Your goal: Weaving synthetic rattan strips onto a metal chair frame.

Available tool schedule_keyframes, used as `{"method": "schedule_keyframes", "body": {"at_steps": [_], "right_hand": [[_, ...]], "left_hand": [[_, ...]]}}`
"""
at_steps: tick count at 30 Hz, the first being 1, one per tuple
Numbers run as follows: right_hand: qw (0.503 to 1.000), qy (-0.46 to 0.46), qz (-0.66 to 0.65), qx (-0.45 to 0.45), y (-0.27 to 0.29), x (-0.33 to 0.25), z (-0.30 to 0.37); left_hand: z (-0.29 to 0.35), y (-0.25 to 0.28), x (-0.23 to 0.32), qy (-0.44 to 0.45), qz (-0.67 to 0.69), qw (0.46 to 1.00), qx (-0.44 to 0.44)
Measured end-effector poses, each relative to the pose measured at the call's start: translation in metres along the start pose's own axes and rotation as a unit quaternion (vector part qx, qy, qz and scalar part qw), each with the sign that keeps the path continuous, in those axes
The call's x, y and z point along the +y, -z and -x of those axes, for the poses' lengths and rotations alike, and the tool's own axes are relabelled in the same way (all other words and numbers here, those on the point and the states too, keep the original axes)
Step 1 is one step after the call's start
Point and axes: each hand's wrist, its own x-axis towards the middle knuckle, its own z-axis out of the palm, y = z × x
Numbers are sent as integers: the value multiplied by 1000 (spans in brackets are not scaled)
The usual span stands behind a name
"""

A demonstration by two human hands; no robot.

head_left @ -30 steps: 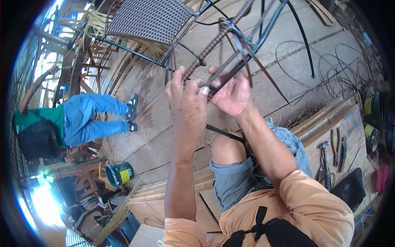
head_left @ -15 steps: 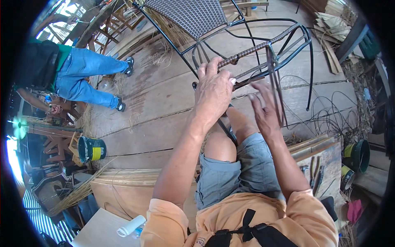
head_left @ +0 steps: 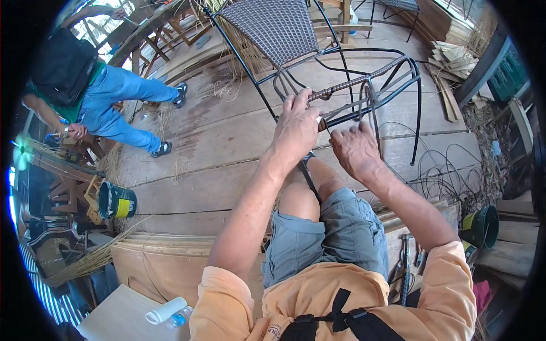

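A black metal chair frame [head_left: 418,108] stands in front of me, with a woven brown-and-grey backrest [head_left: 272,31]. One rail [head_left: 352,83] is wound with brown flat strip. My left hand [head_left: 294,128] is closed around the near end of this frame, by a wrapped section [head_left: 322,124]. Just right of it, my right hand [head_left: 355,150] is curled with fingertips pressed together on a thin brown weaving strip [head_left: 327,129], partly hidden by the fingers. Longer loose strips [head_left: 375,108] hang from the wrapped rail beside my right hand.
Coiled strips [head_left: 449,170] lie on the wooden floor at right. Pliers and other hand tools [head_left: 405,264] rest on boards beside my right thigh. A person in blue jeans [head_left: 119,94] stands at left, near a dark bucket [head_left: 116,200]. A plastic bottle [head_left: 179,318] lies at lower left.
My right hand has moved inward from beside the hanging strips and closed its fingers near my left hand. My left hand keeps its hold. The view has shifted slightly.
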Motion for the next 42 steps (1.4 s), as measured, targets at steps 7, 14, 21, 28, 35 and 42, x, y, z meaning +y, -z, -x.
{"method": "schedule_keyframes", "body": {"at_steps": [7,14,21,28,35,42], "right_hand": [[994,19,46,-96,2,-14,67],[983,-77,-98,-138,-9,-41,126],[948,-186,-197,-170,-10,-41,132],[895,-186,-384,-133,-35,-16,130],[519,-290,-793,-132,-10,13,35],[378,-311,-872,15,-30,-13,-4]], "left_hand": [[65,-26,50,242,278,928,54],[56,-70,56,337,389,854,78],[55,-70,61,400,551,729,65],[60,-84,53,317,288,903,41],[84,-78,61,358,756,548,9],[113,-102,60,393,721,571,-20]]}}
